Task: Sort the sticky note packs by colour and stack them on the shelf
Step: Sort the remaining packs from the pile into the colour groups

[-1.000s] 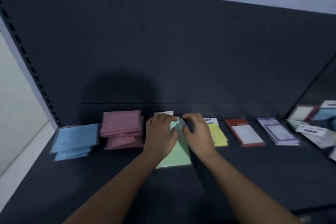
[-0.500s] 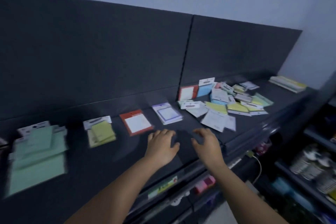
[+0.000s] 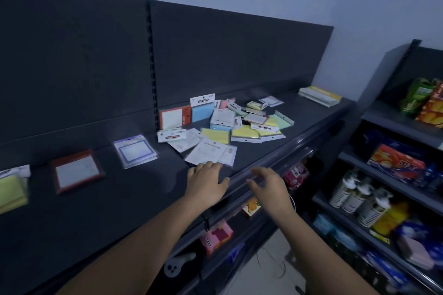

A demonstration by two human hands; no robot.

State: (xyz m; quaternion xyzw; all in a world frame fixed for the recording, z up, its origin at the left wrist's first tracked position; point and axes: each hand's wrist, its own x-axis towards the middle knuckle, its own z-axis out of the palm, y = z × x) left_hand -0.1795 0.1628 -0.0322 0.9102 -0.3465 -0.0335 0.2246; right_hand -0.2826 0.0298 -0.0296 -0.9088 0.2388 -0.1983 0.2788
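- Head view: the left hand (image 3: 208,185) and the right hand (image 3: 269,188) are being held open and empty over the front of the shelf (image 3: 124,199).
- Nothing is being gripped, likely so a pack can be picked.
- The mixed pile of sticky note packs (image 3: 230,127) is lying just beyond the fingers, waiting to be sorted.
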